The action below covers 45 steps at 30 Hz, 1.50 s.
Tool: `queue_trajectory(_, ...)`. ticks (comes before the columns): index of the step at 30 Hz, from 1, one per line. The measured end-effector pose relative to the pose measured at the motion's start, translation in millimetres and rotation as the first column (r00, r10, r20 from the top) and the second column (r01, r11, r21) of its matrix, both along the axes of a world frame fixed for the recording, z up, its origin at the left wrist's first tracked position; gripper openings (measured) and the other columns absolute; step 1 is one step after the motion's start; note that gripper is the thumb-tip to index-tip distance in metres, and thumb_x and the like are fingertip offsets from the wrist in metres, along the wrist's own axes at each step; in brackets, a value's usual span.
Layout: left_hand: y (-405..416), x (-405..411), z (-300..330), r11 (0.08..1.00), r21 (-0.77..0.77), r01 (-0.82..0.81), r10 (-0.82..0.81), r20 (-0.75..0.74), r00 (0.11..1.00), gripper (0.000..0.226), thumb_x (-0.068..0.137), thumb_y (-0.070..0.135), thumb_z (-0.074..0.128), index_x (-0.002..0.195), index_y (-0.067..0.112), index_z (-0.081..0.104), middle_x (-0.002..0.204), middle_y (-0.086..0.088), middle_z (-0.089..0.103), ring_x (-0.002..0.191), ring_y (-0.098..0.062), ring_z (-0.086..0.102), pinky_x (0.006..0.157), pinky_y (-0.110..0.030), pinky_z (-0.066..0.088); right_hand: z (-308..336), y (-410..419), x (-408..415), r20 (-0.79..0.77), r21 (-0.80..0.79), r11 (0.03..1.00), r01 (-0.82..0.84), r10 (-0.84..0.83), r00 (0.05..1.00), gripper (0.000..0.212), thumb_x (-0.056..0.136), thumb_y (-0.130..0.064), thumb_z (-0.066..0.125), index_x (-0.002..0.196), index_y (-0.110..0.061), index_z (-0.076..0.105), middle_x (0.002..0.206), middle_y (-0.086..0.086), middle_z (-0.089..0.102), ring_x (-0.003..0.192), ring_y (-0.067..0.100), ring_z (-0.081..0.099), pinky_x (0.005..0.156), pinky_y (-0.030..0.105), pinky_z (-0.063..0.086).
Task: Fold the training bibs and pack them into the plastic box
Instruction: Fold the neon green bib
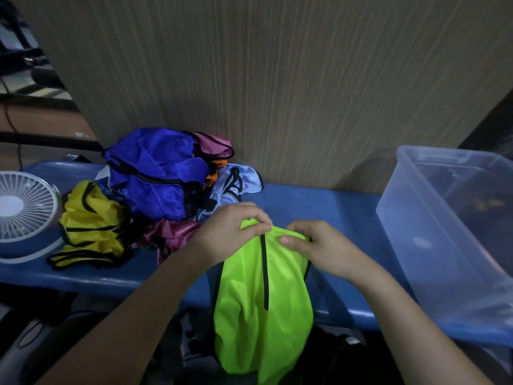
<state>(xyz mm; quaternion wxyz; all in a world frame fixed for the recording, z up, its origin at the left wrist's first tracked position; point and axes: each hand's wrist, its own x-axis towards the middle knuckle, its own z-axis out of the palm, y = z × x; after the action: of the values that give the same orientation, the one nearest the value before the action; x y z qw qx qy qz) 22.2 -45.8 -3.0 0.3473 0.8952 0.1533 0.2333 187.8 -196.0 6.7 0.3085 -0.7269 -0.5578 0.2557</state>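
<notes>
A neon green bib [258, 301] with black trim hangs over the front edge of the blue table [319, 212]. My left hand [230, 232] pinches its top edge at the left. My right hand [313, 245] pinches the top edge just to the right, so the two hands sit close together. A clear plastic box [433, 234] stands at the right on the table. A heap of unfolded bibs lies at the back left: blue [158, 176], yellow [91, 223], maroon [172, 234], pale blue [236, 184] and pink [213, 144].
A white desk fan [25, 207] stands at the table's left end, beside the yellow bib. A wood-grain panel [277, 79] rises right behind the table. Dark clutter and cables lie on the floor below the front edge.
</notes>
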Motion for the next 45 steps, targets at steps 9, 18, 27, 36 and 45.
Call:
queue_trajectory(9,12,-12,3,0.996,-0.072,-0.044,0.038,-0.083,0.996,0.036,0.088,0.008,0.073,0.107,0.038,0.065,0.115,0.015,0.068,0.114,-0.001,0.059,0.102,-0.02,0.041,-4,0,14,-0.022,0.1,0.979,0.175,-0.173,0.985,0.01,0.089,-0.016,0.073,0.08,-0.019,0.07,0.076,0.001,0.073,0.074,0.017,0.066,0.075,0.038,0.053)
queue_trajectory(18,11,-9,0,0.891,-0.342,-0.298,0.246,-0.187,0.951,0.035,0.078,0.015,0.084,0.097,0.024,0.056,0.113,-0.008,0.064,0.098,-0.009,0.062,0.081,-0.026,0.051,-4,-1,11,-0.043,0.091,0.969,0.229,-0.226,0.973,0.012,0.088,-0.011,0.069,0.079,-0.019,0.066,0.077,0.003,0.071,0.074,0.021,0.066,0.07,0.039,0.053)
queue_trajectory(27,5,-11,8,0.887,-0.438,-0.144,0.153,-0.013,0.988,0.02,0.084,-0.008,0.07,0.075,0.009,0.072,0.078,0.003,0.072,0.08,-0.004,0.066,0.077,-0.016,0.05,-4,0,10,-0.024,0.085,0.969,0.232,-0.231,0.973,0.012,0.089,-0.013,0.069,0.079,-0.019,0.065,0.077,0.002,0.071,0.071,0.015,0.063,0.068,0.033,0.049)
queue_trajectory(36,10,-16,8,0.895,-0.446,0.024,-0.089,-0.127,0.988,0.018,0.094,0.008,0.065,0.108,0.012,0.077,0.111,0.002,0.074,0.109,-0.003,0.066,0.095,-0.015,0.046,-6,1,10,-0.034,0.077,0.969,0.237,-0.235,0.972,0.014,0.089,-0.014,0.069,0.078,-0.02,0.064,0.074,0.003,0.068,0.061,0.006,0.053,0.061,0.03,0.044)
queue_trajectory(45,6,-12,5,0.903,-0.414,-0.112,0.046,-0.167,0.985,0.022,0.092,0.002,0.067,0.1,0.019,0.079,0.108,0.007,0.076,0.105,-0.008,0.069,0.107,-0.035,0.048,-4,0,5,-0.008,0.061,0.961,0.271,-0.271,0.963,0.012,0.088,-0.019,0.067,0.077,-0.023,0.064,0.074,0.005,0.068,0.069,0.022,0.061,0.063,0.036,0.048)
